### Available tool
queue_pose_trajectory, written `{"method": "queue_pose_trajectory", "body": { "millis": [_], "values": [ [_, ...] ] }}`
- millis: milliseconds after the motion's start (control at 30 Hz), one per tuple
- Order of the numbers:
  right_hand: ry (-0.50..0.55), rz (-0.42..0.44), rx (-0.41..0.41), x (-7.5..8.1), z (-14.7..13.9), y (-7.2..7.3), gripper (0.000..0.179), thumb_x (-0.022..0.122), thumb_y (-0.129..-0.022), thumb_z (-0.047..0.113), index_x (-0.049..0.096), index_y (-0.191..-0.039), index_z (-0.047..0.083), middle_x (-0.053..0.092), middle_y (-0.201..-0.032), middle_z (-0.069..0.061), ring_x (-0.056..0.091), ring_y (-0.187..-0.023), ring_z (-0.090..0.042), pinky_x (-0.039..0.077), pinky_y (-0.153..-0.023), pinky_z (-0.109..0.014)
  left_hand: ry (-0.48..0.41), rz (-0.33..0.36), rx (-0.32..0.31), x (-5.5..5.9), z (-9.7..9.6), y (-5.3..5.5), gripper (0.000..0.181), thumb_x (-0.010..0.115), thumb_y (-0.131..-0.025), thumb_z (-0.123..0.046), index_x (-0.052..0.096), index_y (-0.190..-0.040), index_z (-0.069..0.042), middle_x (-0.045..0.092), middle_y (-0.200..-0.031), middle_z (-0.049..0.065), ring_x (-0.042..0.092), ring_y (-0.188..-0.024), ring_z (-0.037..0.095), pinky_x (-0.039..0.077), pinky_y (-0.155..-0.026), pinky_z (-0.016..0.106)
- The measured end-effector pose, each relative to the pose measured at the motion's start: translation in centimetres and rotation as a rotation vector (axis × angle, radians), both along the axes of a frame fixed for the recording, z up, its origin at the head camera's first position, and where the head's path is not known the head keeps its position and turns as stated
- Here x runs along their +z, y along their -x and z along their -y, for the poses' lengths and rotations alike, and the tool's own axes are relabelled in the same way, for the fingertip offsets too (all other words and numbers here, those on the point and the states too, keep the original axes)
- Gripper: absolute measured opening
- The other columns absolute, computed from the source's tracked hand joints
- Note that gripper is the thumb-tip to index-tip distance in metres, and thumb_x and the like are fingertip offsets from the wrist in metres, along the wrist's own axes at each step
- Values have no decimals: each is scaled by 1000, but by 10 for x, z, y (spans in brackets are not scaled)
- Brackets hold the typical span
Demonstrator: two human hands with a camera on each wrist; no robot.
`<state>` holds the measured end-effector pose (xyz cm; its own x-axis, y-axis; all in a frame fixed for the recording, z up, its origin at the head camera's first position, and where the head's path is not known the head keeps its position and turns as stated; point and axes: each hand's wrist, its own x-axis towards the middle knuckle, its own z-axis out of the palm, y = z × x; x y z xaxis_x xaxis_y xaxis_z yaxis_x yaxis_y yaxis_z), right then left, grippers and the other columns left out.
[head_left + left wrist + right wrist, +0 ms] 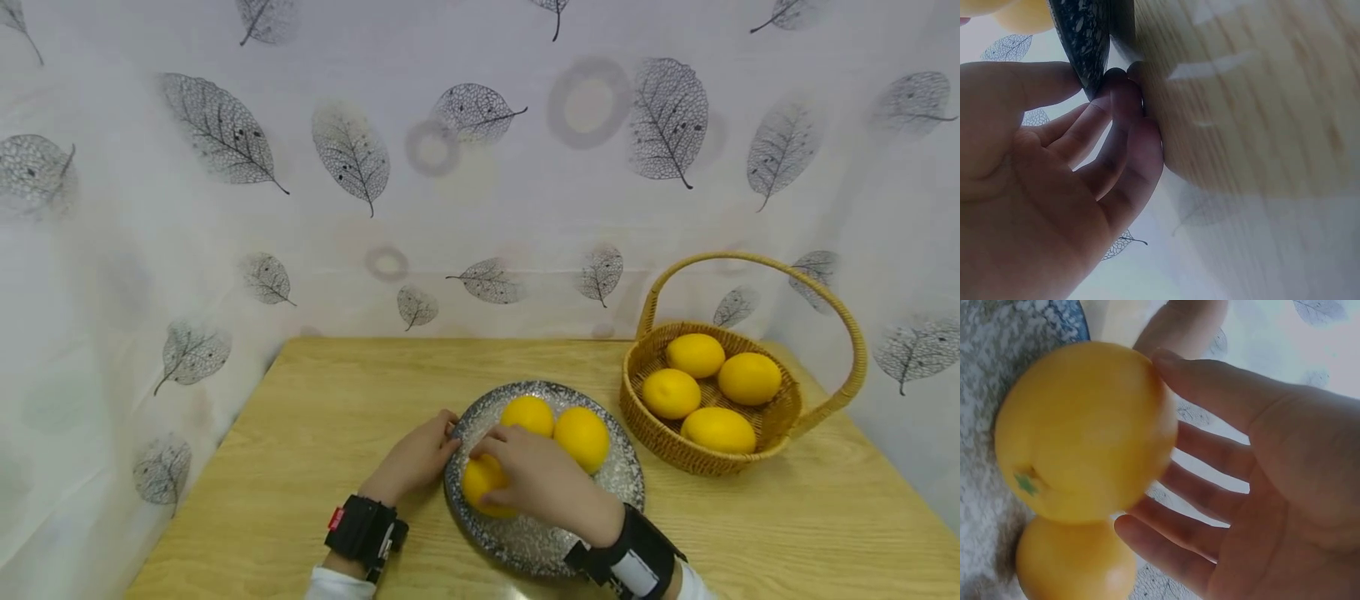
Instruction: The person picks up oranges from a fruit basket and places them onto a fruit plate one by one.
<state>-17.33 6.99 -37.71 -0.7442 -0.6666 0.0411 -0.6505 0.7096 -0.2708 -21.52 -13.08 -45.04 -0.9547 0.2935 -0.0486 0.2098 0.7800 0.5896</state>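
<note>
A round grey speckled plate (615,492) with a dark rim bears three oranges. My left hand (416,458) holds the plate's left rim, thumb on top and fingers below, as the left wrist view shows. My right hand (551,483) reaches across the plate and holds the nearest orange (480,483) with thumb and fingers spread around it. In the right wrist view this orange (1085,431) sits close over the plate, its green stem end showing. The other two oranges, one at the back (527,414) and one on the right (582,439), lie side by side.
A wicker basket (675,454) with a tall arched handle stands right of the plate, holding several yellow lemons (718,430). Both stand on a light wooden table (337,392). A pale leaf-printed cloth (487,208) hangs behind and along the sides.
</note>
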Motion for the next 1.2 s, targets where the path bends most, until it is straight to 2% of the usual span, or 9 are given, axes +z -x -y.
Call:
{"method": "queue_pose_trajectory", "body": {
  "millis": [167, 300, 467, 600, 667, 733, 833, 1200],
  "values": [
    [50, -31, -45, 11, -11, 4, 45, 76, -78, 37, 68, -117, 17, 67, -117, -5, 62, -103, -21, 57, -84, -39, 4, -8, 5, 1, 0, -1, 31, 53, -99, -19, 52, -126, -4, 69, -107, 13, 62, -89, 18, 55, -81, 43],
    [104, -76, -128, 22, -24, 9, 44, 77, -77, 35, 68, -116, 17, 67, -117, -5, 63, -101, -22, 57, -79, -40, 6, 4, 14, 3, -1, -1, 33, 53, -99, -19, 52, -127, -3, 69, -109, 14, 62, -90, 19, 55, -82, 43],
    [117, -95, -211, 35, -40, 14, 45, 76, -79, 34, 66, -120, 17, 66, -122, -6, 63, -106, -24, 57, -82, -43, 2, -3, 13, 4, -1, -2, 33, 53, -99, -18, 52, -127, -3, 68, -110, 15, 61, -90, 19, 55, -81, 43],
    [122, -90, -242, 41, -51, 17, 46, 74, -82, 35, 64, -123, 17, 65, -125, -8, 64, -101, -25, 56, -67, -36, -2, -3, 12, 5, -1, -3, 33, 53, -98, -18, 52, -127, -2, 68, -110, 15, 62, -90, 19, 55, -81, 43],
    [130, -96, -252, 43, -56, 19, 46, 73, -82, 35, 64, -123, 17, 65, -123, -8, 65, -99, -24, 56, -65, -36, 0, -4, 11, 6, -2, -3, 33, 53, -98, -17, 52, -127, -2, 68, -110, 16, 61, -91, 20, 55, -81, 43],
    [141, -102, -259, 44, -61, 21, 45, 73, -83, 35, 64, -123, 16, 66, -122, -8, 65, -98, -24, 57, -67, -37, 3, -4, 13, 6, -2, -3, 33, 53, -98, -18, 52, -127, -2, 68, -110, 16, 61, -90, 19, 55, -81, 43],
    [152, -112, -270, 46, -67, 23, 44, 72, -84, 35, 64, -123, 16, 67, -120, -8, 64, -103, -26, 57, -79, -45, 6, 0, 18, 7, -2, -3, 33, 53, -98, -18, 52, -128, -2, 68, -110, 16, 60, -88, 19, 54, -80, 42],
    [194, -77, -343, 51, -91, 33, 45, 69, -87, 32, 62, -126, 11, 63, -129, -15, 57, -115, -34, 51, -92, -54, 14, 11, 20, 7, -3, -3, 34, 54, -98, -18, 52, -128, -3, 69, -111, 15, 61, -88, 18, 55, -81, 42]
  ]
}}
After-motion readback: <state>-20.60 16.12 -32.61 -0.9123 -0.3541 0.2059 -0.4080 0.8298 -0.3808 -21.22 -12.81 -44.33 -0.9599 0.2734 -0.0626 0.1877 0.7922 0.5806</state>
